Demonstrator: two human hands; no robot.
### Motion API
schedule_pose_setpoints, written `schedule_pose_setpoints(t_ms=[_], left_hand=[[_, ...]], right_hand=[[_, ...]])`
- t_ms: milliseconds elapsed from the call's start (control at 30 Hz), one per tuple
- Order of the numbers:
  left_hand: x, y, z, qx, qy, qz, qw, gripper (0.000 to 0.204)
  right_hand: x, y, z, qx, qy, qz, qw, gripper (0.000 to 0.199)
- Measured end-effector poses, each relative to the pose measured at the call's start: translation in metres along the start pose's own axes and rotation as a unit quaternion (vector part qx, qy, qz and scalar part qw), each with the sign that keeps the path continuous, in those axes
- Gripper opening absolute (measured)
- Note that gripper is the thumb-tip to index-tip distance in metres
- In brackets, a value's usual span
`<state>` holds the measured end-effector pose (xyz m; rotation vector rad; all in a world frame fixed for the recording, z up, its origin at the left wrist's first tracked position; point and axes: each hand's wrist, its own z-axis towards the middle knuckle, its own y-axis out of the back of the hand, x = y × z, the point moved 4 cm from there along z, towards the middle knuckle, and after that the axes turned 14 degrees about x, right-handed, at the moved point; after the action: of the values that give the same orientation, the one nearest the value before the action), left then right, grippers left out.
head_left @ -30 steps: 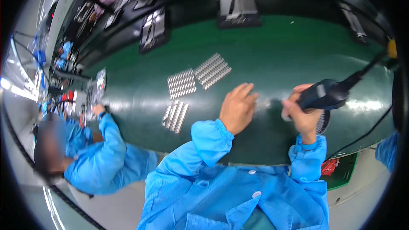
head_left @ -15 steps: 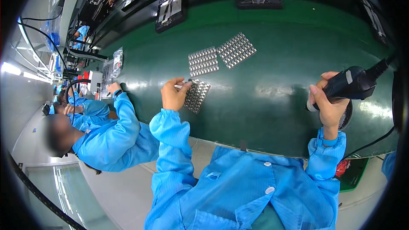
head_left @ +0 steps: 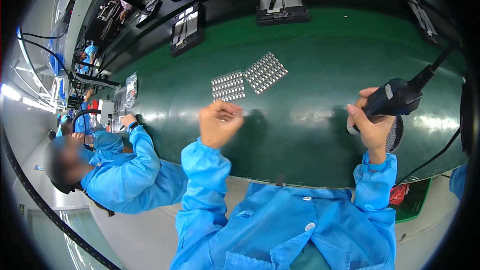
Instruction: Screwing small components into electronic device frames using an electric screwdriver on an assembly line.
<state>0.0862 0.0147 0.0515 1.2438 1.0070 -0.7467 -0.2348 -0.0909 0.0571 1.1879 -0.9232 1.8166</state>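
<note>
My left hand (head_left: 220,124) is raised over the green table with its fingers curled together. A small bright glint shows at the fingers; what they hold is mostly hidden. Just beyond that hand, a panel of small circuit boards (head_left: 228,86) lies flat, and a second, similar panel (head_left: 266,73) rests beside it at an angle. At the right, my right hand (head_left: 372,125) is wrapped round a black corded handheld tool (head_left: 392,99) with a pale rounded tip. Partly behind the right hand is a round dark dish (head_left: 395,135) with a mesh-like inside.
Black trays with device parts (head_left: 281,1) stand along the far side, another dark tray (head_left: 187,29) to their left. The tool's cable (head_left: 440,57) runs up right. At left a co-worker in blue (head_left: 122,170) sits near a clear bag (head_left: 131,90). A green bin (head_left: 412,202) stands below the table edge.
A third board panel, pinched in my left hand over the table, no longer shows. The left hand has turned and its fingers have curled in. My right hand still grips the tool.
</note>
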Motion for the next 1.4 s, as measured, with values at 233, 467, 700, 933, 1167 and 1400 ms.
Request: schedule_pose_setpoints(t_ms=[233,467,700,933,1167,1400], left_hand=[[-0.007,-0.105,0.023,0.108,-0.009,-0.127,0.986,0.02],[-0.025,-0.133,0.031,0.155,0.005,-0.094,0.983,0.017],[-0.051,-0.135,0.031,0.191,-0.084,-0.018,0.978,0.017],[-0.078,-0.129,0.02,0.199,-0.104,-0.133,0.965,0.03],[-0.08,-0.131,0.024,0.217,-0.095,-0.096,0.967,0.022],[-0.073,-0.126,0.025,0.178,-0.144,-0.09,0.969,0.025]], right_hand=[[-0.003,-0.001,-0.001,-0.006,-0.009,0.022,1.0,0.035],[-0.008,0.008,0.006,0.02,0.009,-0.028,0.999,0.035],[-0.012,0.002,0.006,0.013,-0.034,0.025,0.999,0.033],[-0.005,-0.01,0.004,0.099,-0.036,0.053,0.993,0.039],[-0.019,-0.016,0.0,0.103,-0.013,0.003,0.995,0.027],[-0.01,-0.015,0.008,0.109,0.037,-0.021,0.993,0.026]])
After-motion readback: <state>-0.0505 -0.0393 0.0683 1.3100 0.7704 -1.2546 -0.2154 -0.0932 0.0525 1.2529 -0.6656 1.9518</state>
